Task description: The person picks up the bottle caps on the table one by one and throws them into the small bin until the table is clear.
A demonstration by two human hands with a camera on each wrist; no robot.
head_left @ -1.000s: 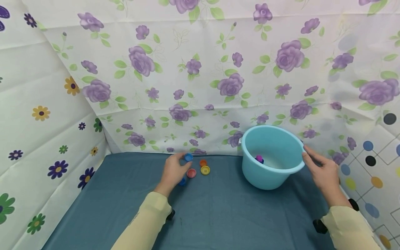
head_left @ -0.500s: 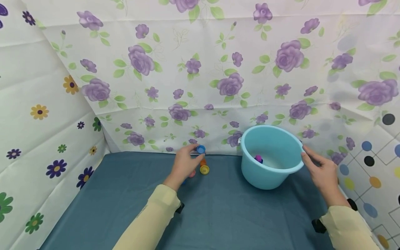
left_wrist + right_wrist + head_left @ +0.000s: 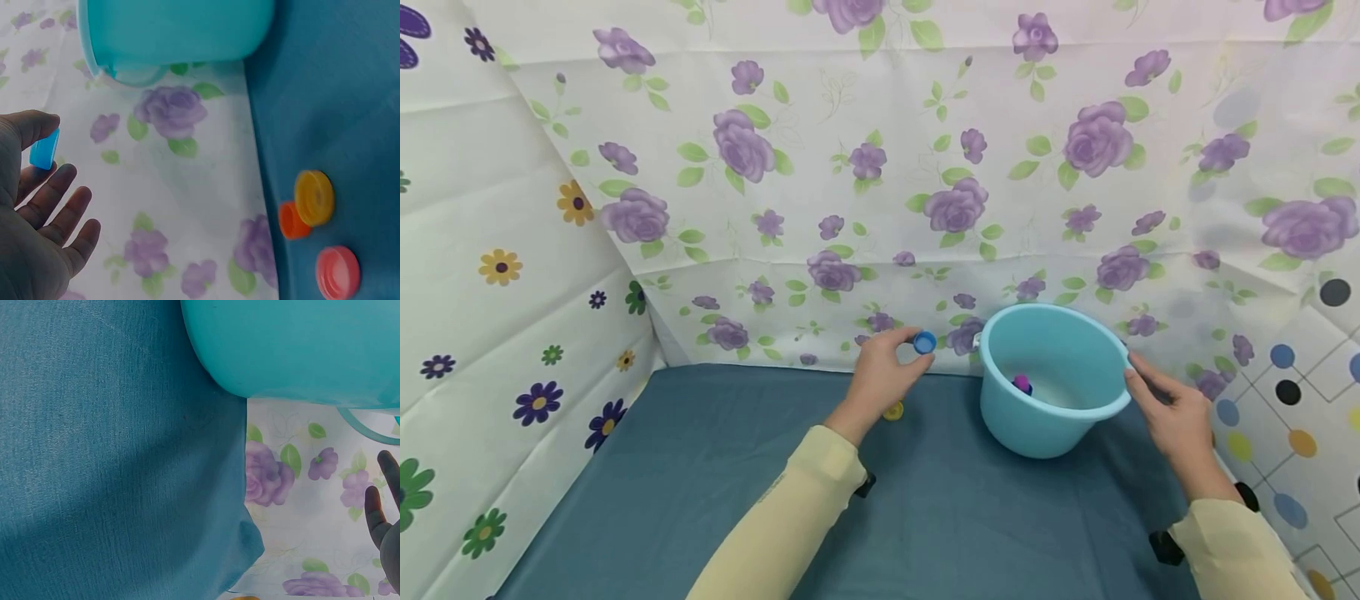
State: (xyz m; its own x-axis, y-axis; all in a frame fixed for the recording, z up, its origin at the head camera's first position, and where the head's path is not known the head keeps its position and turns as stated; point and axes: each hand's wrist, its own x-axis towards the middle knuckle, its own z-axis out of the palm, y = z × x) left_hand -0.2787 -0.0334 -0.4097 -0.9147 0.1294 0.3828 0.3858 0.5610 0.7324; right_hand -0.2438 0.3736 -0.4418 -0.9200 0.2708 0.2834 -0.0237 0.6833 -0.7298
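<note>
My left hand [image 3: 880,375] is raised above the table's back edge, pinching a blue bottle cap [image 3: 925,342] between thumb and index finger; its other fingers [image 3: 65,219] are spread loosely in the left wrist view. A light blue bucket [image 3: 1033,433] stands to the right of it. At the bucket's right rim, my right hand [image 3: 1176,421] holds on with thumb and fingers. A small magenta and dark blue item [image 3: 1022,383] lies inside the bucket. On the cloth below the left hand are a yellow cap [image 3: 314,197], an orange cap [image 3: 292,222] and a pink cap [image 3: 338,272].
A dark blue cloth [image 3: 970,517] covers the table. Behind it hangs a white sheet with purple roses [image 3: 955,204]. Patterned sheets also close off the left and right sides. The bucket stands close to the back sheet.
My left hand has lifted the blue cap and carried it rightward towards the bucket, now covering most of the caps in the head view. The right hand and bucket have stayed put.
</note>
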